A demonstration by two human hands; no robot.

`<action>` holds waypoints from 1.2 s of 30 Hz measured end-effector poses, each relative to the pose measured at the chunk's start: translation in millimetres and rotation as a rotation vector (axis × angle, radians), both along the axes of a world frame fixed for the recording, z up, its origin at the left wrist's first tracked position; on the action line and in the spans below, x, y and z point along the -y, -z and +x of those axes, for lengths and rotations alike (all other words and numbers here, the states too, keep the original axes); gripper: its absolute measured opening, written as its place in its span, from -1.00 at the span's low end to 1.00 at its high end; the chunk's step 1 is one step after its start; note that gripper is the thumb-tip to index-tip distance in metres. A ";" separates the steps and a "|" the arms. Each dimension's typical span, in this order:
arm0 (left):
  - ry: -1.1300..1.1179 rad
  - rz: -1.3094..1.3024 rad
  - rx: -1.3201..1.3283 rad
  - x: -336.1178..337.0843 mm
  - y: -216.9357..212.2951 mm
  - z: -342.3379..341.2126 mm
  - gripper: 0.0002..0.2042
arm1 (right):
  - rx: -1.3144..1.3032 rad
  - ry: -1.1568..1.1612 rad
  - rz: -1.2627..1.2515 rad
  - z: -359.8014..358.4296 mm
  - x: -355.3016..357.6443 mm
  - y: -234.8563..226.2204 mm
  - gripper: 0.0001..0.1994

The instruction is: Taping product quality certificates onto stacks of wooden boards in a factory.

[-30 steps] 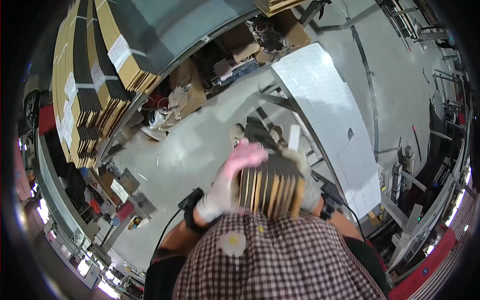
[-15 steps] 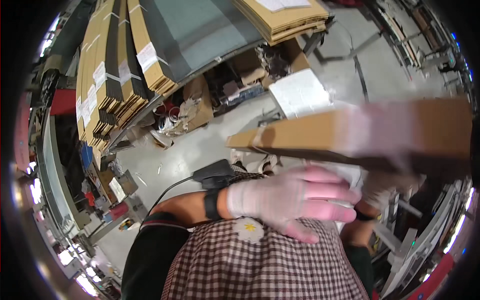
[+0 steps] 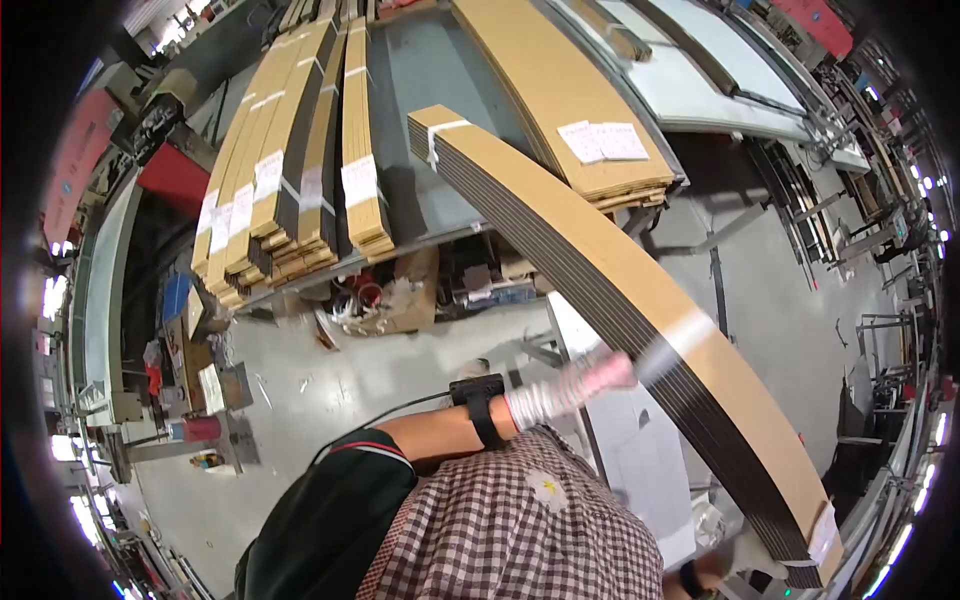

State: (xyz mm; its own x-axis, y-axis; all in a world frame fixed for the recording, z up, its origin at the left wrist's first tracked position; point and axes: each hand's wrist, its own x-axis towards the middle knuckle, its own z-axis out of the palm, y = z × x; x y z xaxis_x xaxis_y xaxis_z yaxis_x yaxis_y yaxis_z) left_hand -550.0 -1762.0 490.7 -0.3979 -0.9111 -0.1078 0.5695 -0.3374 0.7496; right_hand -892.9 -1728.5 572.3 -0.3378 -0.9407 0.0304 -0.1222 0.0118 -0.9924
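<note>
A long, banded bundle of brown cardboard strips [image 3: 600,255] with dark layered edges slants across the view in mid-air. My left hand [image 3: 575,388], in a white glove with pink fingers, is closed at the bundle's left side by a white band [image 3: 678,345]; motion blurs its fingertips. At the bundle's near right end is my right hand [image 3: 752,560], also gloved, gripping it from below with its fingers mostly hidden. The far end of the bundle hangs over the grey table [image 3: 425,75], between the stacks there.
Narrow banded cardboard bundles [image 3: 285,120] with paper labels lie on the table's left. A wide cardboard stack [image 3: 540,80] is on its right, papers on top. Open boxes and scraps [image 3: 400,300] sit beneath. A white surface [image 3: 640,470] stands below the held bundle.
The bundle has swung from nearly level at right to a long diagonal, its far end now over the table. My left hand has gone from spread fingers to the band. My right hand moved lower.
</note>
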 end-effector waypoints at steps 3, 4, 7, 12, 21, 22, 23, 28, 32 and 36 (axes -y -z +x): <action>-0.152 -0.056 -0.283 21.1 -12.1 48.7 -0.19 | 0.018 -0.280 0.125 115.5 19.5 9.8 -0.45; -0.197 -0.025 -0.309 21.7 -13.7 64.1 -0.19 | 0.020 -0.375 0.158 153.3 25.5 10.5 -0.49; -0.325 0.148 -0.370 -0.6 -3.3 115.3 -0.22 | -0.004 -0.620 0.266 248.6 36.2 16.6 -0.61; -0.748 0.363 -0.712 -15.2 74.7 227.2 -0.27 | -0.106 -0.604 0.356 306.7 59.3 50.3 -0.81; -1.697 0.587 -0.874 10.7 156.3 358.4 -0.65 | -0.052 -0.202 0.249 128.0 131.0 169.9 -0.94; -1.712 0.554 -0.820 10.1 152.6 362.4 -0.64 | 0.011 -0.206 0.232 94.6 140.6 195.5 -0.90; -1.753 0.570 -0.572 10.8 149.7 357.3 -0.65 | -0.137 -0.201 0.391 60.8 144.4 222.0 -0.86; -1.778 0.744 0.094 51.4 120.9 271.5 -0.62 | 0.028 -0.532 0.885 -64.7 136.7 323.5 -0.35; -1.310 0.081 0.635 137.9 77.4 182.3 -0.55 | -0.452 -0.613 1.009 -97.0 136.5 320.4 -0.35; -0.843 -0.515 1.581 247.9 40.8 149.6 -0.59 | -0.679 -0.530 0.835 -68.7 172.7 282.1 -0.46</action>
